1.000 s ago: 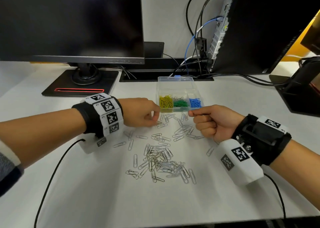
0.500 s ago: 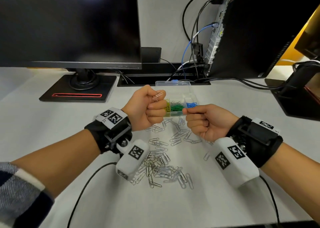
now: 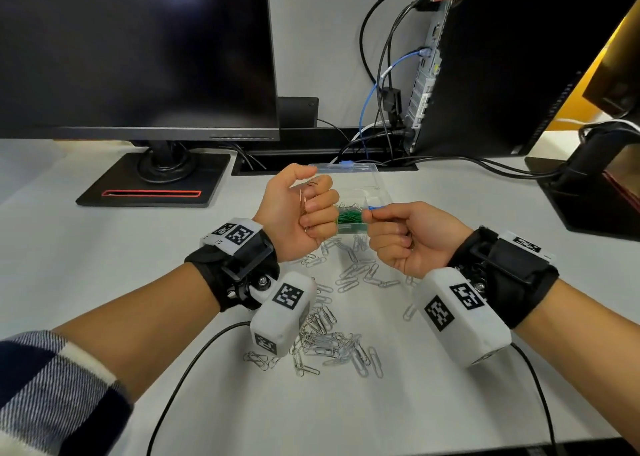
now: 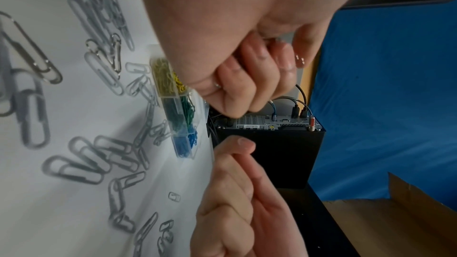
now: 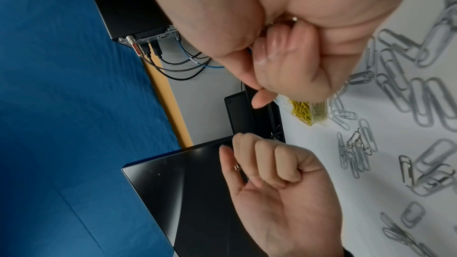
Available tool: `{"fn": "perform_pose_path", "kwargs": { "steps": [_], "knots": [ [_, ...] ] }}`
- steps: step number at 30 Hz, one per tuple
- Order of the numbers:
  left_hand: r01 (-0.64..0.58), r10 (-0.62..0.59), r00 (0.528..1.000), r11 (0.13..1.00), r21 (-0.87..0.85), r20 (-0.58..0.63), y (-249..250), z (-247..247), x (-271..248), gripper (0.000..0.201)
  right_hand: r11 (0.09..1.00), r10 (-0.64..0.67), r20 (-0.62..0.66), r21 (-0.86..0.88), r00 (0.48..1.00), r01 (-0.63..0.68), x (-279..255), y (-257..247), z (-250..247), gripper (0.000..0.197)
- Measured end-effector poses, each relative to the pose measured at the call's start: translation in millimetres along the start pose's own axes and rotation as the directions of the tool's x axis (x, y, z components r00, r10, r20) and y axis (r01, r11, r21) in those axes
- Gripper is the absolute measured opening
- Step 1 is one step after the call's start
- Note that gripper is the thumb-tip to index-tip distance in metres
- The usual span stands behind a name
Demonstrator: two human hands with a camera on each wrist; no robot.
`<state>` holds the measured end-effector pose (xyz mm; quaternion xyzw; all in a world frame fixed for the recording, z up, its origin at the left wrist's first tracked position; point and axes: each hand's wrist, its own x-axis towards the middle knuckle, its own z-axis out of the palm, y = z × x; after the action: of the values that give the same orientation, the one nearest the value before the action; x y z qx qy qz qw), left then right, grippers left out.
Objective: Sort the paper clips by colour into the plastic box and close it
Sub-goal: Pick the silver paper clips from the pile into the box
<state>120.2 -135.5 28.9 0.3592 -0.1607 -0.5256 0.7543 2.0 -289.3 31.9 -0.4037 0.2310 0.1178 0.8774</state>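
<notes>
The clear plastic box (image 3: 360,173) stands open at the back of the desk, with yellow (image 4: 168,77), green (image 3: 349,217) and blue (image 4: 185,144) clips in separate compartments. My left hand (image 3: 304,209) is raised in front of the box, palm turned inward. Its curled fingers and thumb hold silver paper clips (image 3: 303,197). My right hand (image 3: 391,233) is a fist just right of it, with a blue clip (image 3: 374,208) showing at the thumb tip. A metal end (image 5: 294,19) peeks from its palm. Several silver clips (image 3: 332,337) lie loose on the desk below.
A monitor on a black stand (image 3: 156,178) is at the back left. A computer case with cables (image 3: 426,84) stands behind the box. Another black stand (image 3: 595,199) is at the right. The wrist-camera cables (image 3: 194,369) trail over the near desk.
My left hand has lifted off the desk with clips in it and turned palm inward. The right hand has risen slightly, still a fist by the box.
</notes>
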Motion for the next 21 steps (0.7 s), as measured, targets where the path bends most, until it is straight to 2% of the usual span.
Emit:
{"fn": "perform_pose_path", "kwargs": {
  "steps": [3,7,11,18,21],
  "knots": [
    [-0.002,0.008,0.998,0.996,0.091,-0.066,-1,2,4,0.043,1.0,-0.001,0.012,0.008,1.0,0.001,-1,0,1,0.018],
    [0.017,-0.007,0.997,0.992,0.125,-0.082,-2,2,7,0.044,1.0,0.0,0.01,0.014,1.0,0.0,-2,-1,1,0.017],
    [0.067,-0.062,0.997,0.99,0.123,-0.041,-2,2,6,0.032,1.0,-0.002,-0.008,0.002,1.0,0.002,-1,-2,-1,0.024],
    [0.067,-0.065,0.997,0.997,0.025,-0.045,1,-7,9,0.013,1.0,-0.001,0.0,0.003,1.0,0.001,1,-4,1,0.019],
    [0.064,-0.062,0.996,0.997,0.034,-0.061,4,-10,9,0.007,0.999,0.007,-0.002,0.048,1.0,-0.007,4,-6,3,0.016]
  ]
}}
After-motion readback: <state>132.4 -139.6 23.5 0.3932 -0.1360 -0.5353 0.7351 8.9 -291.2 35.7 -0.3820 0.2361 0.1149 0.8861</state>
